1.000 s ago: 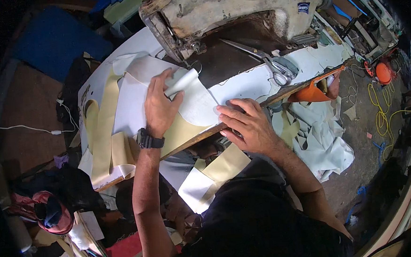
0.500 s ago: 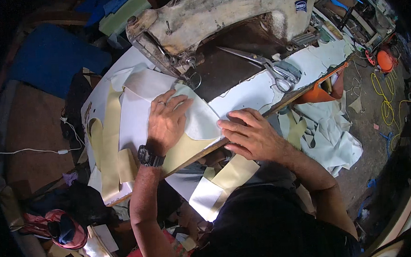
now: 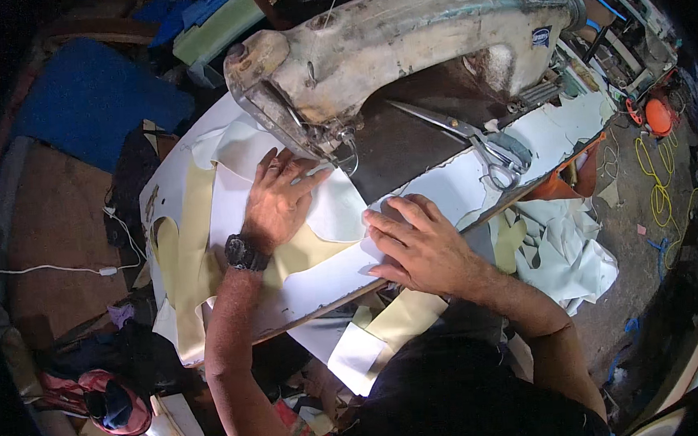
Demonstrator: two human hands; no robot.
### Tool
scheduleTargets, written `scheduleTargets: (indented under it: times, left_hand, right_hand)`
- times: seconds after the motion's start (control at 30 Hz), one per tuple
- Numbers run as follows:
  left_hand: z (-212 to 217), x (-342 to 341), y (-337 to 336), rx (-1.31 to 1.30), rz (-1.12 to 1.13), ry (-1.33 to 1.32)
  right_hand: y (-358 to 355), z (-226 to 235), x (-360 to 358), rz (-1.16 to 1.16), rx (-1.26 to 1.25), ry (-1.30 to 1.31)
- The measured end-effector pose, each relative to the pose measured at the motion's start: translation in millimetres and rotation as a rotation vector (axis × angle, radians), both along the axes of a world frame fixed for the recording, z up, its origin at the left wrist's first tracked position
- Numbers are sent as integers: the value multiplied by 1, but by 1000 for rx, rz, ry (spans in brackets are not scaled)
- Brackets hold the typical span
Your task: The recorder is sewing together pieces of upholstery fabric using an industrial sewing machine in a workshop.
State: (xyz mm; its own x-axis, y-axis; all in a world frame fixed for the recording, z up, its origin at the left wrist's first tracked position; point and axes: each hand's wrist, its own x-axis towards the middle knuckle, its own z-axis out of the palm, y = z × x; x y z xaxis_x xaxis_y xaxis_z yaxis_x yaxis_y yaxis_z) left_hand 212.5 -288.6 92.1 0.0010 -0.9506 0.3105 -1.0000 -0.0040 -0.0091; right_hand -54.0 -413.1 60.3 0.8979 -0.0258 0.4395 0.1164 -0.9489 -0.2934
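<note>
Right hand [image 3: 421, 249]: fingers spread, flat on the white cut sheet material [image 3: 334, 211], near bench [image 3: 321, 288] edge. Left hand [image 3: 277, 200], black wristwatch [image 3: 244, 253]: open, palm down, pressing the same sheet beside the needle. Beyond: worn grey sewing machine [image 3: 402, 43]; steel scissors [image 3: 472, 142] on its dark bed.

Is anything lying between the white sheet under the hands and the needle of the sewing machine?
Nothing visible does. The left hand presses the white sheet flat right up by the needle, and the right hand rests on its near edge. The scissors lie further right on the machine bed, apart from the sheet.
</note>
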Motion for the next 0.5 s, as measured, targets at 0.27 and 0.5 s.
scheduleTargets:
  times: [0.27,0.5]
  left_hand:
    - [-6,23,-13,-67,-89,-115]
    - [7,-14,4,-196,-39,-83]
  right_hand:
    - [1,5,12,-46,-45,9]
    - [4,7,14,-44,-39,6]
